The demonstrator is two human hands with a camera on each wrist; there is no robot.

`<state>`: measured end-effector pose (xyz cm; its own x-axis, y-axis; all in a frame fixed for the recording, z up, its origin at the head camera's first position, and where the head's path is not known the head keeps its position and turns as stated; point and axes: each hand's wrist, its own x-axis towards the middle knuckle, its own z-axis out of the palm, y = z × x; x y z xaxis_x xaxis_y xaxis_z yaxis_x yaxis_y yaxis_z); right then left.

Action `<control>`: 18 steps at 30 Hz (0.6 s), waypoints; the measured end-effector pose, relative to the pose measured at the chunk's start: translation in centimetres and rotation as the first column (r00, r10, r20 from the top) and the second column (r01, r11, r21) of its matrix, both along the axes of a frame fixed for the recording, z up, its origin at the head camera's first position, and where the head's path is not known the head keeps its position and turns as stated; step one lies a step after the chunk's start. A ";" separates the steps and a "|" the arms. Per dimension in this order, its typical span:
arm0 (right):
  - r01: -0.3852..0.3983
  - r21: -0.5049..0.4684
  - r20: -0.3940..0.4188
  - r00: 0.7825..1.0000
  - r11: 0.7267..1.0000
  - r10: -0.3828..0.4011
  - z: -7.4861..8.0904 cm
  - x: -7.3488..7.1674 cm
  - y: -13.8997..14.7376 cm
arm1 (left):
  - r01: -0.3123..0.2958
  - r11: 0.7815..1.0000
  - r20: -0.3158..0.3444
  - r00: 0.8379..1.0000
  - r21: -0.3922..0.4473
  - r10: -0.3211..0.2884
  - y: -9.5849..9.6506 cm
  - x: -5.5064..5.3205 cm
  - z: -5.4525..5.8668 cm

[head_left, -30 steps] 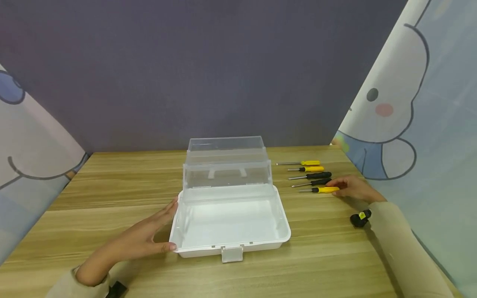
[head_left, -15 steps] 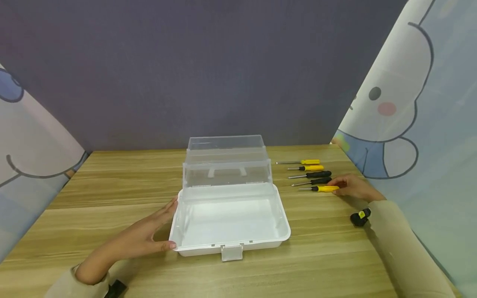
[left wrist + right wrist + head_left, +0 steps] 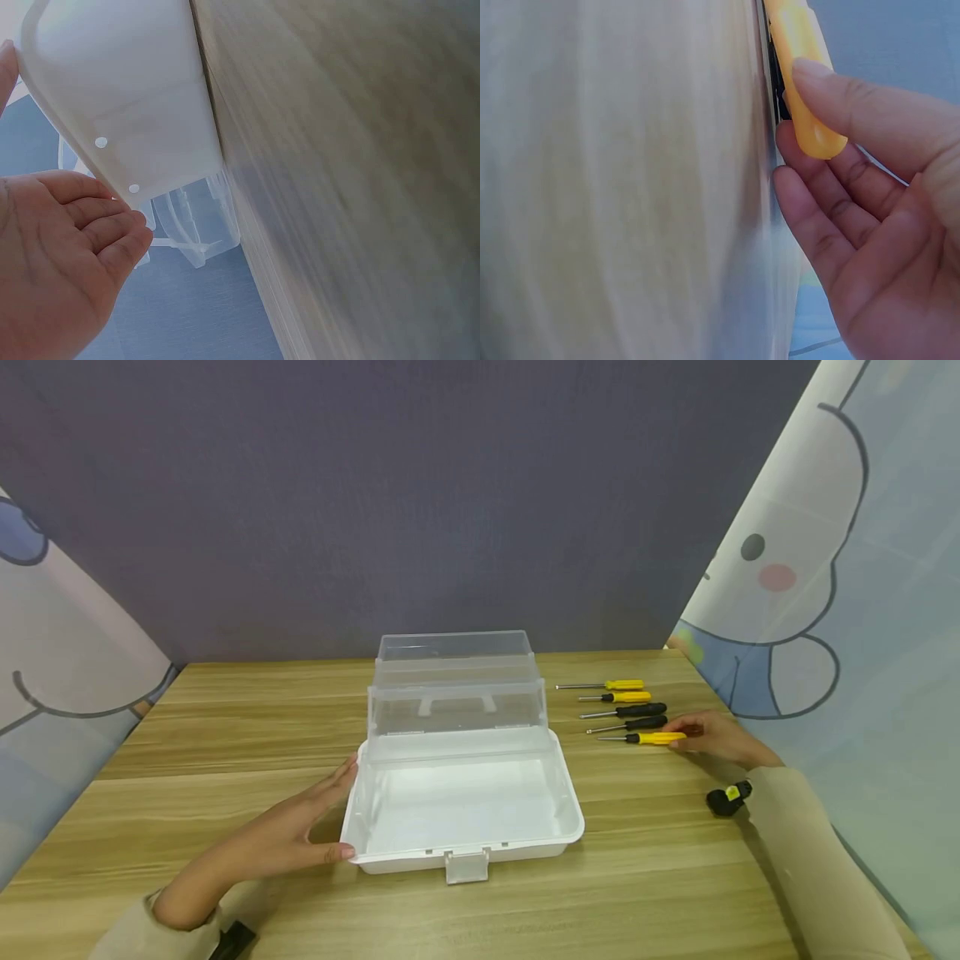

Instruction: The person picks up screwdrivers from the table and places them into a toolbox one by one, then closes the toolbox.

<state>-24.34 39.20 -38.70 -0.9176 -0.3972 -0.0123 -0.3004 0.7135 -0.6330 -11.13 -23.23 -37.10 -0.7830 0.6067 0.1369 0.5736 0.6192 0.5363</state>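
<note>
A white toolbox [image 3: 461, 802] stands with its clear lid [image 3: 459, 706] raised at the back. My left hand [image 3: 273, 839] touches its left side, the thumb at the front corner and the fingers further back along the rim. In the left wrist view those fingers [image 3: 116, 232] lie loosely against the rim. At the right, my right hand [image 3: 716, 739] pinches the handle end of a yellow screwdriver [image 3: 656, 738]. The right wrist view has the thumb over the yellow handle [image 3: 806, 97] and fingertips behind it, close to the tabletop.
Beyond the held screwdriver lie two black screwdrivers, the nearer one [image 3: 645, 723] and the farther one [image 3: 641, 711], then two yellow ones, a short one [image 3: 632, 697] and a long one [image 3: 624, 685]. A clear latch [image 3: 467, 867] hangs at the toolbox front. A dark panel [image 3: 450, 510] rises behind the wooden table [image 3: 225, 718].
My right hand and the yellow screwdriver's handle have shifted very slightly to the right. The left hand and the toolbox stay in place.
</note>
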 end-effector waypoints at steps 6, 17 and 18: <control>0.010 -0.085 0.054 0.999 0.996 -0.005 0.0 0.3 -0.1 | 0.003 1.000 -0.004 1.000 0.001 -0.003 -0.1 -0.2 -0.1; 0.061 -0.125 0.104 0.993 0.990 -0.049 -0.3 0.4 0.0 | 0.007 1.000 0.003 1.000 0.023 -0.007 -0.2 -0.2 -0.4; 0.064 -0.132 0.108 0.993 0.989 -0.050 -0.4 0.5 0.0 | 0.007 1.000 0.004 1.000 0.023 -0.007 -0.2 -0.1 -0.4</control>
